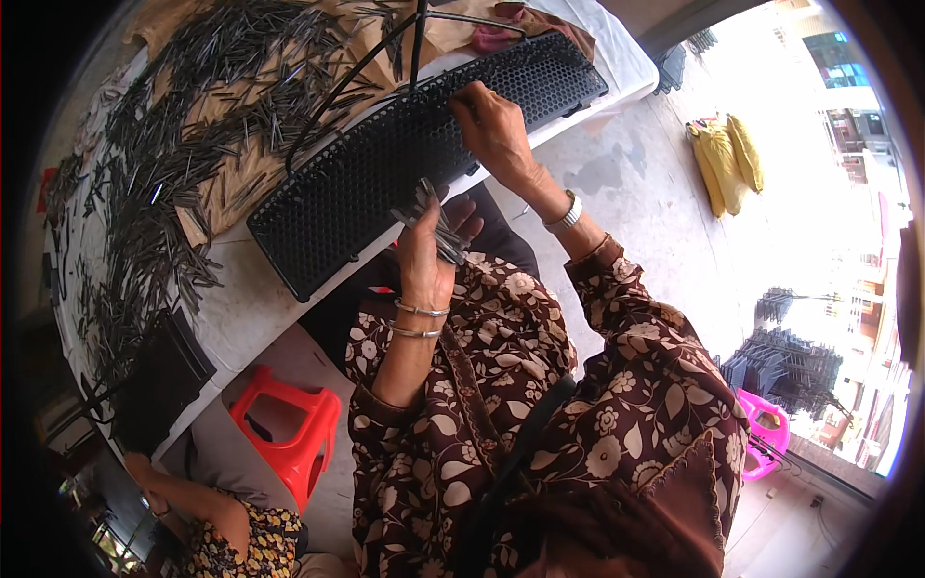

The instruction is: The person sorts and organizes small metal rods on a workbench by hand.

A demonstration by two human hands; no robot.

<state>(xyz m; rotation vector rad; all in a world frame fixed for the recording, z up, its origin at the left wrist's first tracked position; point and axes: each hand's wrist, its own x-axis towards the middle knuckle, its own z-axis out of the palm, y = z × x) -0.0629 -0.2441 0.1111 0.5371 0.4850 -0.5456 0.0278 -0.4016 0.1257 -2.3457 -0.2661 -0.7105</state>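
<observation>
One black perforated panel (332,210) is lying along the near edge of the table (252,275). Left hand (426,256): grip clamping grey strips (448,243) near it. Right hand (494,130): bending over its right half; fingertips hidden, grip undeterminable.

White-covered table (231,294), black perforated tray (332,212), dark strips (145,207)
</observation>
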